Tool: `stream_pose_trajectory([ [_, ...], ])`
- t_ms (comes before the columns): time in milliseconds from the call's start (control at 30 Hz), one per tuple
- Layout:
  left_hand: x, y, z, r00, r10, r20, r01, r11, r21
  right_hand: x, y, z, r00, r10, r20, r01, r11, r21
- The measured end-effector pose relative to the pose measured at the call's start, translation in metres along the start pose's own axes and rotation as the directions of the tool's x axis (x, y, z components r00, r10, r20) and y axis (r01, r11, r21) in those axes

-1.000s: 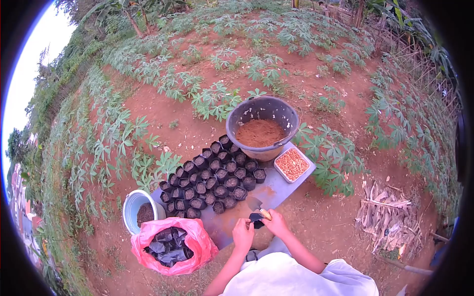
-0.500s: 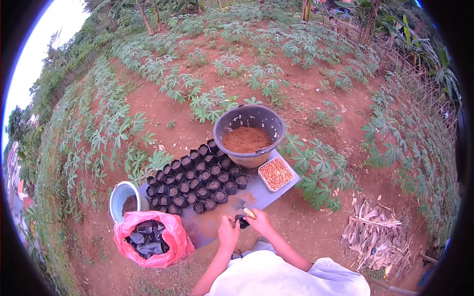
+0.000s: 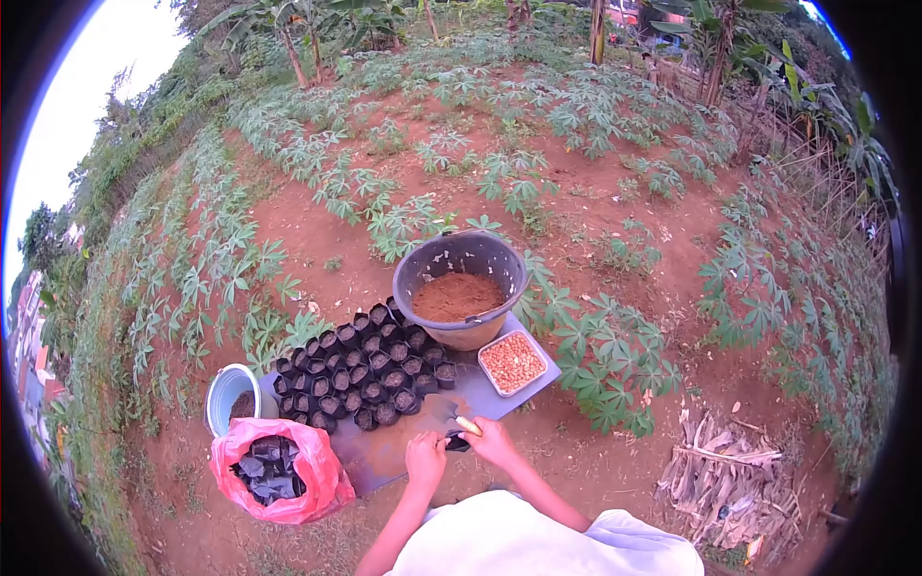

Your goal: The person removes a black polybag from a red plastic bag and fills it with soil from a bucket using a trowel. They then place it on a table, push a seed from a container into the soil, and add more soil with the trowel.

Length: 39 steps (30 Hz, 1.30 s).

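My left hand (image 3: 425,461) pinches the near edge of a small black bag (image 3: 456,442), though my fingertips cover that rim and I cannot make out whether soil lies inside. My right hand (image 3: 494,444) is closed around the pale handle of a trowel (image 3: 469,425), its grey blade blurring into the board (image 3: 379,456), and my knuckles hide how far those fingers also grip the bag, which sits between both hands at the board's near edge.
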State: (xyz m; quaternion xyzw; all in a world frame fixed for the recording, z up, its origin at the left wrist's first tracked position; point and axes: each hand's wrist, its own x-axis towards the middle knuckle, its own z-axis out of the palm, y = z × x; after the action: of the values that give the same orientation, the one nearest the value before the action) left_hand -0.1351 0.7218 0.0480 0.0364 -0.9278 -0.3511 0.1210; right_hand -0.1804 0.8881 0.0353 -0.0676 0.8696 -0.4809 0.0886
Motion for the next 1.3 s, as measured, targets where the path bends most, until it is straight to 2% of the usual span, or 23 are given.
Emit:
stream_pose_trajectory([
  [100,0.007,0.015,0.005,0.999,0.035,0.017,-0.036,0.999,0.008,0.002,0.011,-0.005,0.998,-0.023,-0.059,0.026,0.999,0.046],
  [167,0.008,0.033,0.011,0.991,-0.133,-0.017,0.132,0.99,-0.052,0.002,0.017,-0.005,0.97,-0.076,-0.232,0.09,0.995,0.049],
  [200,0.008,0.04,0.013,0.991,-0.133,-0.014,0.132,0.99,-0.053,0.002,0.019,-0.008,0.97,-0.073,-0.232,0.087,0.995,0.048],
  [267,0.01,0.05,0.017,0.923,-0.354,0.148,0.366,0.929,-0.06,0.005,0.02,-0.013,0.953,-0.005,-0.304,0.06,0.983,0.171],
  [300,0.01,0.05,0.019,0.924,-0.353,0.149,0.365,0.929,-0.058,0.005,0.019,-0.018,0.952,-0.004,-0.305,0.059,0.983,0.172],
  [367,0.011,0.046,0.027,0.886,-0.389,0.253,0.421,0.903,-0.084,0.003,0.018,-0.03,0.971,0.089,-0.22,-0.043,0.978,0.204],
  [400,0.012,0.043,0.031,0.886,-0.387,0.254,0.419,0.904,-0.085,0.004,0.02,-0.034,0.971,0.089,-0.223,-0.043,0.978,0.204],
  [467,0.01,0.034,0.037,0.947,-0.282,0.155,0.289,0.957,-0.027,0.0,0.025,-0.037,0.973,0.053,-0.223,-0.025,0.992,0.126],
  [500,0.009,0.036,0.036,0.945,-0.287,0.155,0.294,0.955,-0.027,-0.001,0.024,-0.037,0.974,0.054,-0.219,-0.027,0.992,0.124],
  [567,0.009,0.04,0.036,0.97,-0.206,0.129,0.208,0.978,-0.001,-0.001,0.023,-0.036,0.958,-0.159,-0.237,0.146,0.987,-0.071],
  [667,0.012,0.045,0.035,0.975,-0.159,0.156,0.161,0.987,0.004,-0.001,0.014,-0.04,0.975,-0.166,-0.146,0.155,0.985,-0.08],
  [800,0.015,0.046,0.034,0.98,-0.142,0.138,0.145,0.989,-0.012,0.001,0.017,-0.034,0.964,-0.204,-0.171,0.192,0.978,-0.081],
  [867,0.014,0.04,0.041,0.973,-0.219,0.069,0.223,0.973,-0.055,-0.001,0.011,-0.034,0.959,-0.186,-0.213,0.182,0.983,-0.034],
  [900,0.015,0.042,0.041,0.977,-0.21,0.049,0.213,0.975,-0.063,0.001,0.01,-0.034,0.954,-0.208,-0.218,0.204,0.978,-0.042],
  [967,0.01,0.046,0.037,0.862,-0.438,0.254,0.478,0.869,-0.126,-0.001,0.011,-0.028,0.947,-0.188,-0.26,0.197,0.98,0.012],
  [1100,0.001,0.026,0.049,0.874,-0.437,0.215,0.464,0.88,-0.098,-0.004,0.018,-0.014,0.934,-0.19,-0.302,0.202,0.979,0.007],
  [1200,0.001,0.006,0.043,0.834,-0.491,0.254,0.525,0.846,-0.089,-0.005,0.024,-0.007,0.938,-0.104,-0.331,0.134,0.989,0.069],
  [1300,0.004,0.001,0.024,0.841,-0.468,0.272,0.501,0.863,-0.065,-0.008,0.026,0.005,0.956,0.024,-0.291,0.017,0.99,0.138],
])
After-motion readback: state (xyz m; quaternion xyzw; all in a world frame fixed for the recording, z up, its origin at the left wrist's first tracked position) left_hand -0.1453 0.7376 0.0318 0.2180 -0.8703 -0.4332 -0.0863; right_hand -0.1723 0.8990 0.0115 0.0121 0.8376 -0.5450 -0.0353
